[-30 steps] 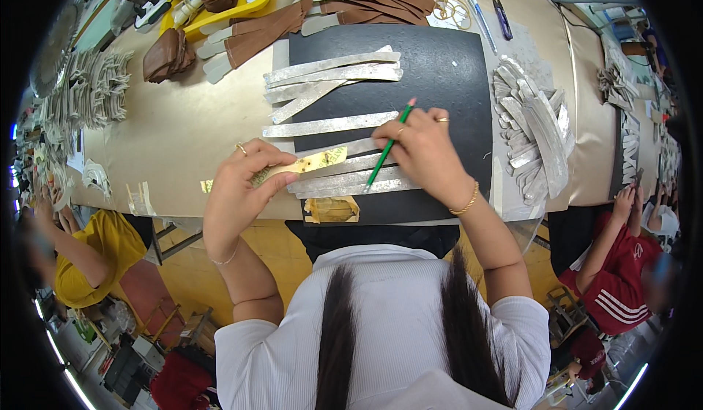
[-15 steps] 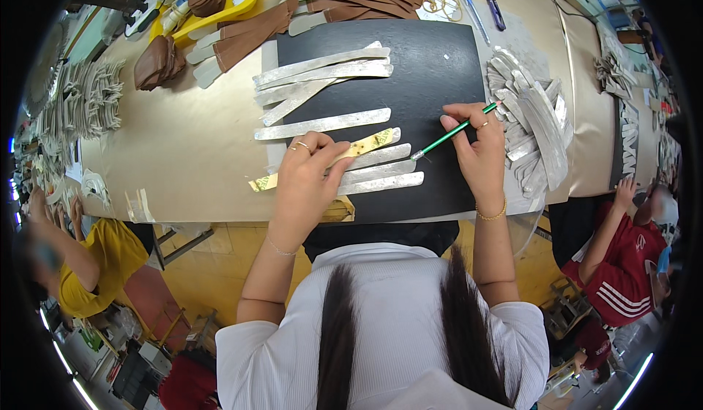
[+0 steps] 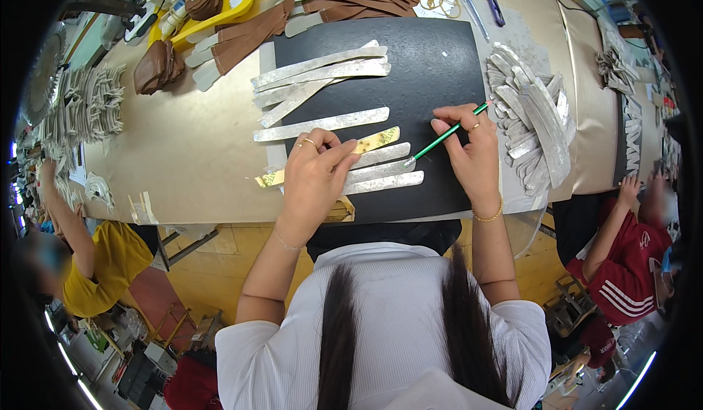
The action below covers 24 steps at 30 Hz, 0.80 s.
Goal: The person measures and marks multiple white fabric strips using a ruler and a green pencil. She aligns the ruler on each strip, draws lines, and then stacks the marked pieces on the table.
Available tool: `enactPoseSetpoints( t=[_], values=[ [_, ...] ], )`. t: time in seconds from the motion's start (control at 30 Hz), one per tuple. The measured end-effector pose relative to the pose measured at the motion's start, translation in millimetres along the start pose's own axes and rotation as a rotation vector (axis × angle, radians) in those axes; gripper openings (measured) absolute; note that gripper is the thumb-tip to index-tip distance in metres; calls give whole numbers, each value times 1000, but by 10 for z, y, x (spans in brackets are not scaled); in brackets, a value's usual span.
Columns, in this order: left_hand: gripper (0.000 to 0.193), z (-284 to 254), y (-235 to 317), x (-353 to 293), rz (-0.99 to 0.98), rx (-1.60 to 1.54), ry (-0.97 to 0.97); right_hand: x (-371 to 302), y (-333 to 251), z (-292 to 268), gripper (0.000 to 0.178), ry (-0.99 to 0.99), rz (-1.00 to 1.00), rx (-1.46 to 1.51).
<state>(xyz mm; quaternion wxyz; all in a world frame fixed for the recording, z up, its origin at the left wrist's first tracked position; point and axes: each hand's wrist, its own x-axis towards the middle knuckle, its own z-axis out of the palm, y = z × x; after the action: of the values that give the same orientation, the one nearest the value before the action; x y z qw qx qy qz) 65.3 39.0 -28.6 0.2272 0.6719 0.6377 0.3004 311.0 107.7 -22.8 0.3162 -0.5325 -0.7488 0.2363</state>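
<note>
Pinching flat yellow printed strip in left hand, near front-left corner of rectangular black mat; holding slim green pencil in right hand, near mat's right edge.

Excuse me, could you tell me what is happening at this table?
A person's left hand holds a yellow strip among silvery strips on a black mat. The right hand holds a green pencil, its lower end near one silvery strip. A heap of similar strips lies right of the mat.
</note>
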Motion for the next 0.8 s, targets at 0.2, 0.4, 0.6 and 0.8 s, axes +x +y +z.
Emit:
enactPoseSetpoints(
  t=[0.2,0.4,0.6,0.8],
  values=[
    [21,16,10,21,19,18,1,-12,0,20,15,6,-18,13],
    [20,20,8,43,36,24,7,-8,-159,18,31,-49,233,388],
    [16,57,7,35,42,42,31,-21,-333,309,28,-216,45,498],
    [16,128,-3,-16,72,117,80,-6,-382,431,20,-266,-73,274]
  ],
)
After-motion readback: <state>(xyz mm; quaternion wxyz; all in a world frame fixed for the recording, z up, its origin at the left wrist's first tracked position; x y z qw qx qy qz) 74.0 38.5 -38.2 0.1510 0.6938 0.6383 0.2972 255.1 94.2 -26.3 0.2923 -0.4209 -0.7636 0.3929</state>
